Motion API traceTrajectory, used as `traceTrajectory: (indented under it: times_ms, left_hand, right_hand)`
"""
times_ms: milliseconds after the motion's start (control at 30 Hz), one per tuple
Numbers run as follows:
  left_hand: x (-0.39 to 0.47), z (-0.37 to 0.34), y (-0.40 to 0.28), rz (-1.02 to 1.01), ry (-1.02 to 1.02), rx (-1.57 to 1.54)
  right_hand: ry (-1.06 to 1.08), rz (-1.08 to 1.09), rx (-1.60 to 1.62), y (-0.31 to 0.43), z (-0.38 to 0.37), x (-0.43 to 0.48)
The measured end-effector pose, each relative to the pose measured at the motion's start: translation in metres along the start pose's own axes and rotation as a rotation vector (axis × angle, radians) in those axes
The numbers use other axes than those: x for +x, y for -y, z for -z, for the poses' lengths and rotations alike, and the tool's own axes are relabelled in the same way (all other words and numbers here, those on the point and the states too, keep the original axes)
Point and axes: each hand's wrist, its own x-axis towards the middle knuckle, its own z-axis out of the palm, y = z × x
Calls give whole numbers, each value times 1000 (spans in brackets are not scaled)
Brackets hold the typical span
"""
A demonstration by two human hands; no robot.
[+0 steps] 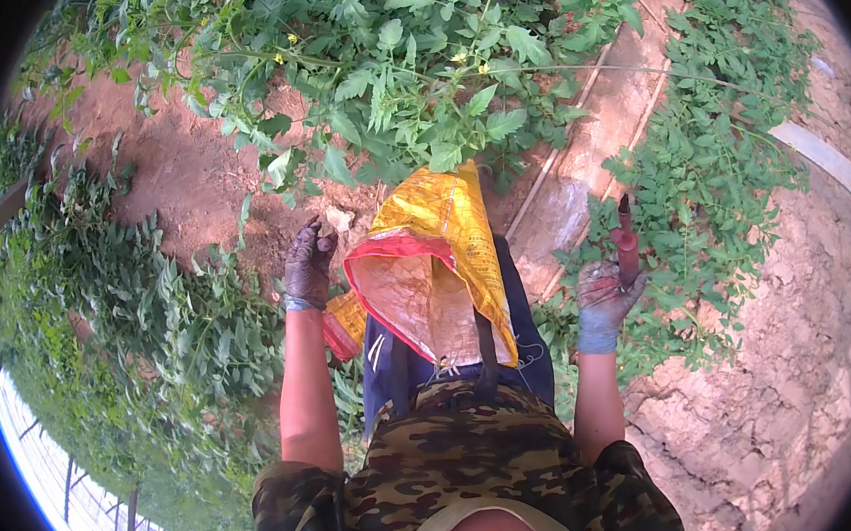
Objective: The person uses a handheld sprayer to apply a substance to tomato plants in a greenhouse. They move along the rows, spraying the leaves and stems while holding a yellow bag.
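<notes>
My right hand, in a dirt-stained glove, grips a red tool whose dark tip points away from me; its exact kind is unclear. My left hand, in a blackened glove, is raised with bent fingers beside a yellow sack, and I cannot tell whether it holds anything small. The yellow woven plastic sack hangs at my waist between both hands, its red-hemmed mouth gaping towards me and its pale lining showing. Ahead, leafy tomato plants with small yellow flowers hang over the sack's far end.
A second tomato row stands at the right, beside cracked bare soil. Two thin pipes run along the ground ahead. A pale curved strip crosses at far right. Dense plants fill the left, and a string spans the foliage.
</notes>
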Motion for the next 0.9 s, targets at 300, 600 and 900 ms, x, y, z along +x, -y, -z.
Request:
traceTrajectory:
  times_ms: [300,600,900]
  left_hand:
    - [102,-83,-3,-144,131,153]
    - [178,-174,24,-191,335,308]
    - [175,-158,32,-110,283,320]
  right_hand:
    - [-191,26,-91,-1,40,100]
    - [-175,70,-185,-17,44,169]
    - [-130,60,-277,-27,55,176]
